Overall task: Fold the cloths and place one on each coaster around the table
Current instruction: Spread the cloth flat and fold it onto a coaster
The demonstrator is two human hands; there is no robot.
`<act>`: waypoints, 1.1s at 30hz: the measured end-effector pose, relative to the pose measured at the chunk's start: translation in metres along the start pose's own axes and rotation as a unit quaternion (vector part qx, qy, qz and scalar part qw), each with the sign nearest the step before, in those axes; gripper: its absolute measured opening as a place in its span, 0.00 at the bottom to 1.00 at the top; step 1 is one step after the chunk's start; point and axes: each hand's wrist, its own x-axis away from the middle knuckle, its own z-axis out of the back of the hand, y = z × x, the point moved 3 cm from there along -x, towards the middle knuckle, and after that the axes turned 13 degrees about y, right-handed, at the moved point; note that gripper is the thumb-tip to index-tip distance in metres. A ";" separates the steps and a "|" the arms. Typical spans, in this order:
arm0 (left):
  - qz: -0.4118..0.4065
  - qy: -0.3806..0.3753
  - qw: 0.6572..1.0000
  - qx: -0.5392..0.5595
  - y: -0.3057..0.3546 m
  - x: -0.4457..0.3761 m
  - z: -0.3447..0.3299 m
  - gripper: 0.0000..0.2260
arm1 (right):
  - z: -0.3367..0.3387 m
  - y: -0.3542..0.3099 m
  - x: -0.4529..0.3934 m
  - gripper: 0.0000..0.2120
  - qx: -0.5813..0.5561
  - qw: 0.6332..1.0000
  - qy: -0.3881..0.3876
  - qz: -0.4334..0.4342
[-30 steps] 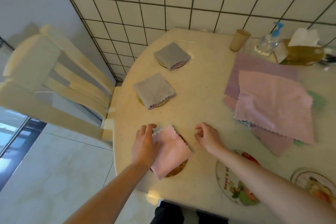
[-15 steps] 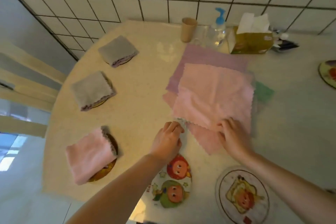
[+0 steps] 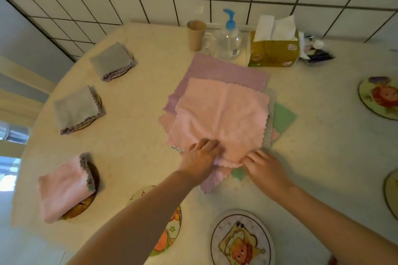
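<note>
Low in the frame, bare round picture coasters (image 3: 242,241) wait. In the middle, I see my left hand (image 3: 199,160) and right hand (image 3: 266,168) pinch the near edge of the top flat pink cloth (image 3: 221,114) to lift it off the pile. At left, three folded cloths (image 3: 75,109) already cover coasters.

We see a pink cloth (image 3: 224,118) atop a lilac cloth (image 3: 224,70), grey folded cloths (image 3: 112,61), and cartoon-printed coasters (image 3: 242,241) on a cream tabletop (image 3: 323,157).

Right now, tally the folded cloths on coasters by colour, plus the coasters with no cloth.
Folded grey cloths on coasters: 2
Folded pink cloths on coasters: 1
Bare round picture coasters: 4
Total: 7
</note>
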 end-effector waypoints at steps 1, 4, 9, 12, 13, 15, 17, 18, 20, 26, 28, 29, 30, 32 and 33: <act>0.001 0.004 1.000 0.002 0.000 -0.002 0.000 0.26 | 0.003 0.001 -0.005 0.06 -0.008 1.000 0.005 -0.005; 0.023 -0.010 1.000 -0.008 0.002 -0.011 0.001 0.25 | 0.022 0.003 -0.023 0.03 -0.058 0.995 0.054 -0.056; 0.104 0.036 0.994 0.007 -0.022 -0.027 0.007 0.17 | 0.042 0.011 -0.053 0.09 -0.119 0.991 0.054 -0.022; 0.128 0.055 0.990 0.031 -0.046 -0.027 0.019 0.16 | 0.054 0.024 -0.063 0.10 -0.145 0.986 0.072 -0.031; 0.130 0.067 0.989 0.018 -0.053 -0.026 0.024 0.16 | 0.059 0.026 -0.067 0.10 -0.165 0.982 0.083 -0.043; 0.160 0.097 0.982 0.006 -0.068 -0.024 0.034 0.16 | 0.068 0.029 -0.074 0.08 -0.197 0.973 0.106 -0.062; 0.212 0.132 0.968 0.018 -0.086 -0.023 0.044 0.14 | 0.078 0.031 -0.081 0.08 -0.201 0.968 0.132 -0.077; 0.235 0.152 0.959 0.037 -0.093 -0.024 0.051 0.13 | 0.083 0.030 -0.084 0.08 -0.198 0.966 0.148 -0.082; 0.262 0.212 0.936 0.098 -0.104 -0.030 0.069 0.13 | 0.093 0.029 -0.091 0.08 -0.183 0.962 0.182 -0.093; 0.267 0.347 0.876 0.205 -0.108 -0.018 0.147 0.20 | 0.125 -0.008 -0.094 0.07 -0.223 0.933 0.253 -0.125; 0.209 0.366 0.896 0.137 -0.104 0.013 0.171 0.19 | 0.131 -0.034 -0.084 0.06 -0.235 0.928 0.266 -0.114; 0.195 0.370 0.901 0.114 -0.103 0.021 0.176 0.19 | 0.132 -0.038 -0.083 0.06 -0.244 0.926 0.266 -0.112; 0.182 0.366 0.907 0.101 -0.103 0.037 0.182 0.18 | 0.135 -0.050 -0.076 0.07 -0.259 0.924 0.262 -0.107; 0.164 0.347 0.920 0.073 -0.105 0.078 0.183 0.16 | 0.134 -0.076 -0.058 0.09 -0.285 0.924 0.238 -0.090; 0.151 0.339 0.927 0.060 -0.107 0.099 0.180 0.14 | 0.130 -0.087 -0.047 0.09 -0.292 0.927 0.220 -0.082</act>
